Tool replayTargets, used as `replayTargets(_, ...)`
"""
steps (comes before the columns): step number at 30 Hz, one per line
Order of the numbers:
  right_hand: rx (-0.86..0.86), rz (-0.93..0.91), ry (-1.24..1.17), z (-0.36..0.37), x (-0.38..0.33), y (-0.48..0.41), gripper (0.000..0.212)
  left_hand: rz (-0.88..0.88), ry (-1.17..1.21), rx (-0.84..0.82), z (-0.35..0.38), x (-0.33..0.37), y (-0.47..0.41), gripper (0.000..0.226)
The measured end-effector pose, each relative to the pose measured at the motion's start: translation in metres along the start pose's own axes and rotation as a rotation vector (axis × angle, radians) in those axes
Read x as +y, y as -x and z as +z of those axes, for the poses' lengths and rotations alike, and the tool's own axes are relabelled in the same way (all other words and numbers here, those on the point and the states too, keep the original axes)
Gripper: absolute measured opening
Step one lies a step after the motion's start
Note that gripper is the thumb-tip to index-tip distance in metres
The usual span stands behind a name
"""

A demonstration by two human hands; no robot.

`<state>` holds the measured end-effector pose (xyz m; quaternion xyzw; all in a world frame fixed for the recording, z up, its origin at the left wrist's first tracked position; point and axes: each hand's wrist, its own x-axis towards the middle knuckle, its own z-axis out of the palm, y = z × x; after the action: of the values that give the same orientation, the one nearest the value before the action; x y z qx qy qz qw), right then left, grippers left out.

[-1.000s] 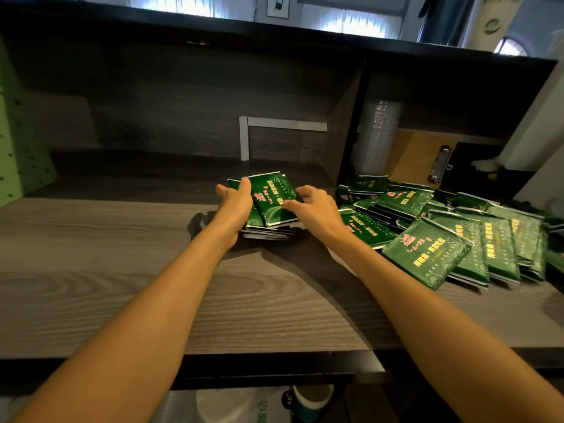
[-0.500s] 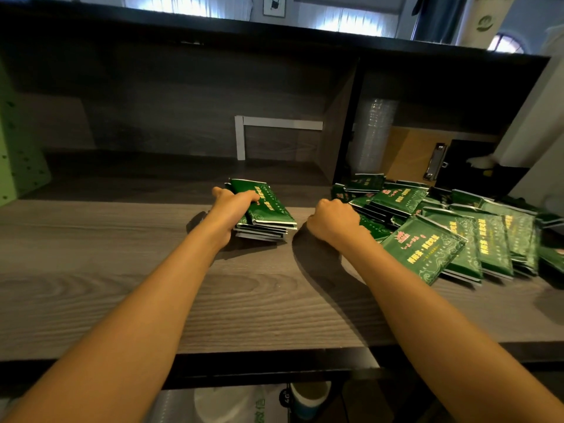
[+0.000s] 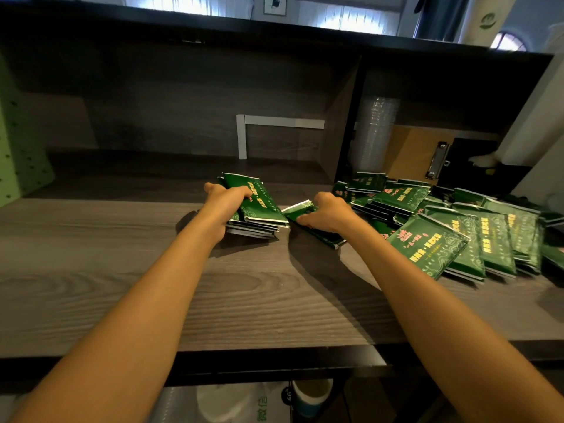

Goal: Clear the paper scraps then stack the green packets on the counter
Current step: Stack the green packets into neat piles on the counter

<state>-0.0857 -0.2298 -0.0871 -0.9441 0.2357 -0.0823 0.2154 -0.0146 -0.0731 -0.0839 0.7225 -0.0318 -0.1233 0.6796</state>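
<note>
Counter [image 3: 128, 285] of grey wood grain carries a loose heap of green packets [image 3: 457, 236] at right. At centre lies a squared stack [image 3: 259, 215]; the left hand [image 3: 227, 203] curls over its left edge, gripping it. The right hand [image 3: 331, 212] pinches a single packet [image 3: 300, 207] just beside the stack.

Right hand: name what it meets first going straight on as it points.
Probably the stack of green packets under the left hand; the packet in the right hand would touch it first.
</note>
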Motion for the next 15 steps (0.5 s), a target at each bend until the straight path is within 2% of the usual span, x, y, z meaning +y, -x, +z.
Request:
replayTargets(7, -0.115, 0.119, 0.028, -0.008, 0.003, -0.006, 0.093, 0.010, 0.020, -0.011, 0.000, -0.001, 0.000, 0.052)
replayTargets(11, -0.132, 0.145, -0.072, -0.011, 0.006, -0.004, 0.071, 0.012, 0.022, -0.007, 0.000, -0.001, 0.000, 0.053)
replayTargets(15, -0.011, 0.197, -0.384, -0.007, 0.007, -0.016, 0.074, 0.003, 0.036, -0.008, 0.000, -0.001, 0.000, 0.052)
